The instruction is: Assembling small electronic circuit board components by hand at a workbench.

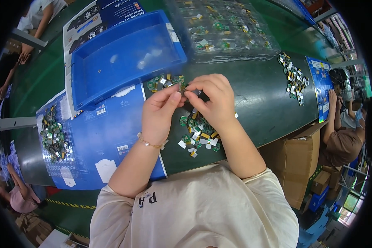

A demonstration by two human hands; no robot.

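Out in front of me, the fingertips of my left hand (160,108) and my right hand (214,98) meet in a pinch. Between them is a small green circuit board (182,87), partly covered by the fingers. Under my right wrist and forearm spreads a loose pile of small boards (200,134) with green, white and gold-coloured parts. Just beyond my left fingers lies a smaller cluster of the same boards (164,81). My left wrist wears a beaded bracelet (153,144).
A blue plastic bin (80,80) stands beyond my left hand, on printed cardboard sheets (107,140). Stacked clear trays (235,31) of boards stand at the back. More boards lie far left (53,138) and right (296,80). A cardboard box (295,165) adjoins the table's right edge; people sit nearby.
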